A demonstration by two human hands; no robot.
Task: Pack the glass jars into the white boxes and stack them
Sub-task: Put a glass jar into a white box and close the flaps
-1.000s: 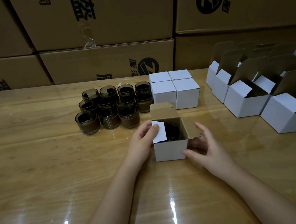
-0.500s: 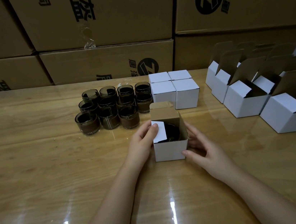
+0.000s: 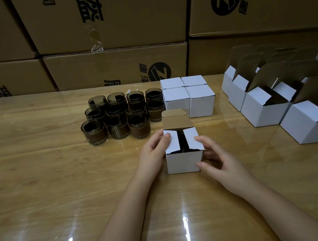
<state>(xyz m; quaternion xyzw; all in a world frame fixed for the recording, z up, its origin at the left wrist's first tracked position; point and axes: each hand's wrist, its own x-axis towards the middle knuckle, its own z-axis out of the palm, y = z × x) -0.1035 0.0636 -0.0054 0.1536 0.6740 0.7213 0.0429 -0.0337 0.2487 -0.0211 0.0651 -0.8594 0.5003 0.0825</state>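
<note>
A small white box [image 3: 181,161] stands on the wooden table in front of me, its back lid upright and both side flaps folded down over a dark glass jar [image 3: 181,140] seen through the gap. My left hand [image 3: 154,153] grips the box's left side with the thumb pressing the left flap. My right hand [image 3: 213,157] holds the right side, a finger on the right flap and the thumb at the front corner. Several dark glass jars [image 3: 117,115] stand grouped behind on the left. A block of closed white boxes [image 3: 188,96] sits beside them.
Several open white boxes [image 3: 266,110] with raised lids stand in rows at the right. Large brown cartons [image 3: 116,65] are stacked along the table's far edge. The table surface [image 3: 40,176] is glossy with light reflections near me.
My right hand has folded the right side flap down over the jar; earlier only the left flap was down. My left hand has stayed on the box's left side.
</note>
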